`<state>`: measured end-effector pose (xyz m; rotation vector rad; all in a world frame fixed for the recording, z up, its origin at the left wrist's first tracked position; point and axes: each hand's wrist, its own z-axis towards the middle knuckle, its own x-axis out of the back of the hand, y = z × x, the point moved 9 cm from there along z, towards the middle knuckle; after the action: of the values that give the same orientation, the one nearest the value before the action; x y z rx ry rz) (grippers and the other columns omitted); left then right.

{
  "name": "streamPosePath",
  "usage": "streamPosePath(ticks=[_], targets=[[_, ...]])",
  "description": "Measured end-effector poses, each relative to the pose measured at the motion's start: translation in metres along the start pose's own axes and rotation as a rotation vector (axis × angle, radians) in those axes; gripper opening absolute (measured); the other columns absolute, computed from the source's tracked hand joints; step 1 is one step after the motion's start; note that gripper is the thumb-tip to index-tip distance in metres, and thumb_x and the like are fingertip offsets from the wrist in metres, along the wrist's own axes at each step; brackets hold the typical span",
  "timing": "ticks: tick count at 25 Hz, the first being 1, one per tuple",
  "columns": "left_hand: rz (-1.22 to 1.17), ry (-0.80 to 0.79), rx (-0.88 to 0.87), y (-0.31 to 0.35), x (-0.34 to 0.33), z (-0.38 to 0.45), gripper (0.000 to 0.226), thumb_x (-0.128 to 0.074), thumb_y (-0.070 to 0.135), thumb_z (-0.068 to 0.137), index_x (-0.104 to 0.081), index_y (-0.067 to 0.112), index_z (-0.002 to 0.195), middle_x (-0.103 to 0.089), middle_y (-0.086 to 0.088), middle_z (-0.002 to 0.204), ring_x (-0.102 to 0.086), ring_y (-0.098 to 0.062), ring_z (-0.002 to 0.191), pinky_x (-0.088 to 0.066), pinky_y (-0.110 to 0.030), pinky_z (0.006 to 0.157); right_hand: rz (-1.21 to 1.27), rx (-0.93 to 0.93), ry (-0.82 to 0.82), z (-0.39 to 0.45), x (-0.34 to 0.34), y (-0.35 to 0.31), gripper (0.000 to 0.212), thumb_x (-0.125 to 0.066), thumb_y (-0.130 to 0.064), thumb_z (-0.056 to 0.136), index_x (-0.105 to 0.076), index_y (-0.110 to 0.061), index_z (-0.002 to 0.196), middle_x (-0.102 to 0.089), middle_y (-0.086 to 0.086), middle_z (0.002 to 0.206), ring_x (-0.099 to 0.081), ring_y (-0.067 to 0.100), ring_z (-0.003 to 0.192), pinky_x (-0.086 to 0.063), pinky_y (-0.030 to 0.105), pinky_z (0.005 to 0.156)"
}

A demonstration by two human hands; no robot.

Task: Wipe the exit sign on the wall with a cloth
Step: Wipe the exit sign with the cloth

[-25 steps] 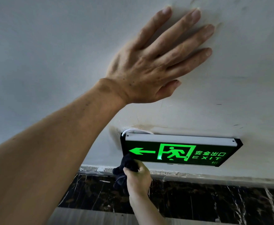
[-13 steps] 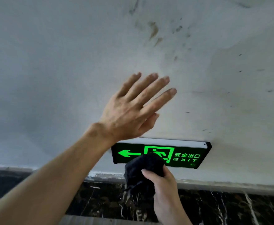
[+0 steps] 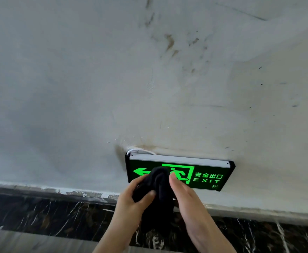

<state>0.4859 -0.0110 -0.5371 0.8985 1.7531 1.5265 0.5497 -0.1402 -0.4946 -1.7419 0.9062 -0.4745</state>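
Holding: both hands grip one black cloth (image 3: 156, 187), bunched up in front of the lower left part of the exit sign (image 3: 204, 175).
Left hand (image 3: 131, 199): curled around the cloth's left side, thumb pressed into the fabric from the front.
Right hand (image 3: 187, 196): closed on the cloth's right side, thumb lying up along it towards the running-figure symbol.
Cloth: its top bulge covers the tail of the green arrow and the symbol's left edge (whether it actually touches the sign face cannot be told); the rest hangs down between the wrists.
Exit sign: lit green, mounted low on the wall (image 3: 94, 88), with a white cable (image 3: 140, 151) looping out at its top left corner.
Wall: pale, scuffed, with brown stains above the sign.
Skirting (image 3: 39, 214): dark marble with white veins, running below the sign.
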Motion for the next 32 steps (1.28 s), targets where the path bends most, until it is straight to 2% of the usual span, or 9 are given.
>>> streamPosePath(ticks=[3, 6, 9, 14, 18, 21, 24, 27, 32], targets=[[-0.283, 0.137, 0.187, -0.02, 0.017, -0.002, 0.026, -0.071, 0.0, 0.085, -0.079, 0.018, 0.102, -0.079, -0.015, 0.1, -0.076, -0.033, 0.093, -0.06, -0.039, 0.073, -0.576, 0.349, 0.256, -0.003, 0.011, -0.064, 0.054, -0.027, -0.071, 0.087, -0.063, -0.038, 0.111, -0.059, -0.041, 0.092, -0.049, -0.026, 0.092, -0.041, 0.013, 0.085], [-0.491, 0.256, 0.291, -0.03, 0.041, -0.005, 0.026, -0.072, 0.009, 0.076, -0.078, 0.015, 0.101, -0.078, -0.021, 0.101, -0.076, -0.039, 0.088, -0.062, -0.042, 0.065, -0.815, 0.841, 0.596, -0.018, 0.019, -0.138, 0.048, -0.037, -0.051, 0.093, -0.056, -0.023, 0.128, -0.062, -0.011, 0.128, -0.05, 0.004, 0.122, -0.038, 0.031, 0.105], [-0.6, 0.343, 0.336, -0.035, 0.069, -0.002, 0.034, -0.068, 0.009, 0.081, -0.072, 0.012, 0.115, -0.076, -0.022, 0.109, -0.072, -0.044, 0.098, -0.062, -0.048, 0.065, -1.158, 1.225, 0.696, -0.013, 0.001, -0.177, 0.047, -0.048, -0.034, 0.094, -0.053, -0.011, 0.134, -0.053, 0.009, 0.142, -0.038, 0.029, 0.139, -0.029, 0.043, 0.114], [-0.611, 0.485, 0.269, -0.031, 0.111, 0.013, 0.026, -0.058, -0.008, 0.094, -0.066, 0.005, 0.115, -0.067, -0.023, 0.122, -0.065, -0.04, 0.111, -0.055, -0.041, 0.077, -1.578, 1.26, 0.706, 0.036, -0.001, -0.183, 0.062, -0.043, -0.042, 0.096, -0.023, -0.023, 0.151, -0.016, 0.004, 0.162, -0.01, 0.03, 0.148, -0.001, 0.047, 0.12], [-0.348, 0.64, 0.041, 0.003, 0.13, 0.026, 0.04, -0.063, -0.012, 0.092, -0.06, 0.025, 0.106, -0.066, -0.002, 0.108, -0.065, -0.021, 0.104, -0.053, -0.034, 0.08, -1.662, 1.28, 0.765, 0.054, 0.007, -0.18, 0.067, -0.037, -0.047, 0.097, -0.006, -0.028, 0.153, -0.008, 0.001, 0.158, 0.02, 0.017, 0.147, 0.016, 0.043, 0.117], [0.098, 0.637, -0.152, 0.035, 0.112, 0.039, 0.052, -0.069, -0.006, 0.09, -0.051, 0.037, 0.114, -0.06, 0.015, 0.105, -0.062, -0.003, 0.096, -0.05, -0.024, 0.078, -1.654, 1.348, 0.829, 0.057, 0.006, -0.18, 0.067, -0.041, -0.047, 0.096, -0.012, -0.027, 0.153, -0.012, 0.001, 0.156, 0.015, 0.02, 0.148, 0.016, 0.044, 0.117], [0.3, 0.597, -0.221, 0.036, 0.085, 0.051, 0.057, -0.069, -0.014, 0.086, -0.053, 0.023, 0.127, -0.059, 0.005, 0.112, -0.059, -0.017, 0.101, -0.054, -0.033, 0.084, -1.638, 1.409, 0.877, 0.056, 0.005, -0.178, 0.066, -0.044, -0.048, 0.095, -0.019, -0.027, 0.152, -0.016, 0.001, 0.155, 0.008, 0.022, 0.148, 0.012, 0.045, 0.118], [0.353, 0.547, -0.216, 0.02, 0.07, 0.059, 0.057, -0.066, -0.021, 0.083, -0.056, 0.009, 0.131, -0.059, -0.001, 0.113, -0.058, -0.024, 0.105, -0.056, -0.043, 0.089, -1.639, 1.431, 0.915, 0.058, 0.006, -0.178, 0.064, -0.04, -0.051, 0.095, -0.019, -0.029, 0.151, -0.017, 0.001, 0.154, 0.02, 0.016, 0.146, 0.01, 0.046, 0.118], [0.22, 0.555, -0.143, -0.006, 0.074, 0.063, 0.058, -0.063, -0.02, 0.088, -0.056, 0.016, 0.133, -0.065, 0.001, 0.112, -0.065, -0.026, 0.106, -0.06, -0.043, 0.085, -1.655, 1.453, 0.958, 0.06, 0.005, -0.179, 0.063, -0.037, -0.055, 0.094, -0.02, -0.03, 0.15, -0.018, 0.002, 0.152, 0.015, 0.019, 0.148, 0.011, 0.046, 0.117]])
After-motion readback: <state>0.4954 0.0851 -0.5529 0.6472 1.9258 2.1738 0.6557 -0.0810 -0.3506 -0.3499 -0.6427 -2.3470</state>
